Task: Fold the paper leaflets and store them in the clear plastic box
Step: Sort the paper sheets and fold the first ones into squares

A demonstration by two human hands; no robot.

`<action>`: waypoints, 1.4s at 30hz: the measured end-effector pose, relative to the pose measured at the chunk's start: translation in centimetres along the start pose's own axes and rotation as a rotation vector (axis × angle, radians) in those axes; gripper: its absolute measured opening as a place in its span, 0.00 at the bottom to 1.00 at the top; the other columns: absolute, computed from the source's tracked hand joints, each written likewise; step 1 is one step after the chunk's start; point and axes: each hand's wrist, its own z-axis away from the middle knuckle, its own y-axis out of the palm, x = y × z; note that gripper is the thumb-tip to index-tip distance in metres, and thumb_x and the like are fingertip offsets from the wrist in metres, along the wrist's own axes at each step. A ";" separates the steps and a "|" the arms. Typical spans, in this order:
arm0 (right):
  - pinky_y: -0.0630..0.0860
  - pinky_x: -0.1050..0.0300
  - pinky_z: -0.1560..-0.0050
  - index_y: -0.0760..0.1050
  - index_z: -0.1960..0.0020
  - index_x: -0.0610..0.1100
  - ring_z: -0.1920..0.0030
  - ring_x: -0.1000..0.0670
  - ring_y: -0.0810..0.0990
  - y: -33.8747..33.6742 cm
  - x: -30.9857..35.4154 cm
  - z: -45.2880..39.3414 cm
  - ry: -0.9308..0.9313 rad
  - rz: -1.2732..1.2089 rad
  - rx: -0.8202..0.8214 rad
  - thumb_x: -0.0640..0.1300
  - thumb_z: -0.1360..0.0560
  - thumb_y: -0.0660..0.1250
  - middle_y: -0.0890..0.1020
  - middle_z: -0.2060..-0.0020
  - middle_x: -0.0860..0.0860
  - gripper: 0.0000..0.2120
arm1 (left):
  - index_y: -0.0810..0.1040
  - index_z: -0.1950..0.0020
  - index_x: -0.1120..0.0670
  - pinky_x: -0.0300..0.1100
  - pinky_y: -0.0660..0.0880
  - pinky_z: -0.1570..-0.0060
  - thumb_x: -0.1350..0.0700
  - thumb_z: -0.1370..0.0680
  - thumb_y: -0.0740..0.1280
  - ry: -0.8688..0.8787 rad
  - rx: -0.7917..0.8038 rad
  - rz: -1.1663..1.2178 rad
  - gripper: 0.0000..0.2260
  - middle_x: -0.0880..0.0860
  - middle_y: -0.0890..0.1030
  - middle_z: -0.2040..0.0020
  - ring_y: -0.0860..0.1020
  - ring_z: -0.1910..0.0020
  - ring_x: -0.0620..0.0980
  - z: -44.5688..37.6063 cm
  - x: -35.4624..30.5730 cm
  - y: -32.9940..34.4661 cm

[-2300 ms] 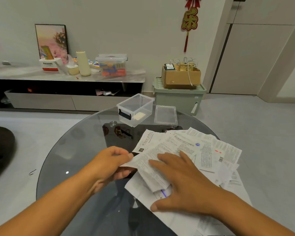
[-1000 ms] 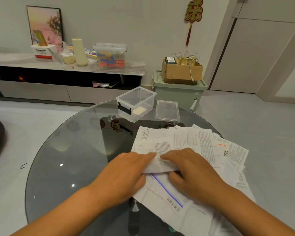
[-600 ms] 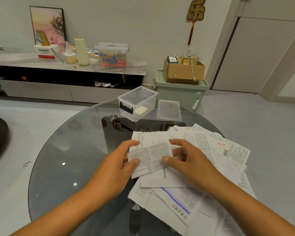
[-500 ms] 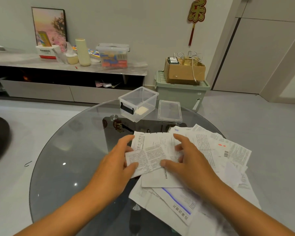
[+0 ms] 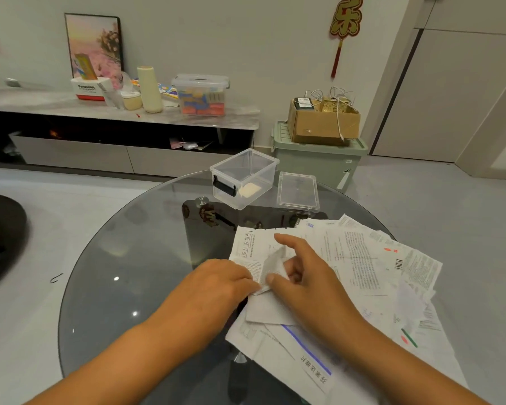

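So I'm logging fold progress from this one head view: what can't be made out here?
- Folded leaflet: motion-blurred and partly covered by the left hand and right hand; fold count unclear.
- Leaflet pile: sheets overlap and the right forearm covers some; number unknown, print mostly too small.
- Clear plastic box: a pale thing lies inside; too small to identify.
- Glass table: near edge cut off by the frame.

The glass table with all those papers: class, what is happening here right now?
A person is folding a small leaflet over a spread of paper leaflets on the round glass table. The left hand pinches its near edge; the right hand turns a flap over. The clear plastic box stands open at the far edge, its lid beside it, one pale item inside.
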 end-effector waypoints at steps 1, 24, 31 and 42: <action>0.79 0.58 0.42 0.59 0.27 0.70 0.48 0.59 0.81 0.2 0.1 0.3 -0.046 -0.024 0.033 0.54 0.20 0.69 0.82 0.51 0.60 0.29 | 0.83 0.43 0.42 0.42 0.79 0.54 0.61 0.29 0.77 -0.020 0.040 0.004 0.19 0.41 0.83 0.50 0.81 0.52 0.45 0.2 0.4 -0.2; 0.32 0.58 0.23 0.41 0.16 0.57 0.19 0.59 0.37 -0.6 -0.8 0.3 -0.195 0.742 0.444 0.67 0.17 0.46 0.41 0.17 0.61 0.33 | 0.82 0.46 0.47 0.45 0.75 0.57 0.42 0.16 0.57 -0.056 -0.072 -0.126 0.16 0.45 0.81 0.51 0.76 0.55 0.49 -0.6 2.1 1.0; 0.27 0.61 0.28 0.42 0.16 0.58 0.30 0.67 0.32 -2.7 0.0 1.2 -0.164 0.679 0.534 0.75 0.25 0.59 0.39 0.20 0.65 0.47 | 0.78 0.63 0.56 0.44 0.60 0.70 0.71 0.40 0.76 -0.313 -0.092 -0.311 0.14 0.53 0.73 0.65 0.71 0.68 0.53 1.3 2.4 -1.3; 0.76 0.48 0.45 0.82 0.45 0.55 0.49 0.48 0.78 0.1 -1.4 2.5 -0.372 0.920 0.011 0.56 0.20 0.59 0.81 0.47 0.53 0.14 | 0.68 0.22 0.46 0.66 0.57 0.28 0.31 0.24 0.25 -0.573 0.236 -0.385 0.45 0.59 0.76 0.31 0.70 0.29 0.64 3.9 5.0 -0.6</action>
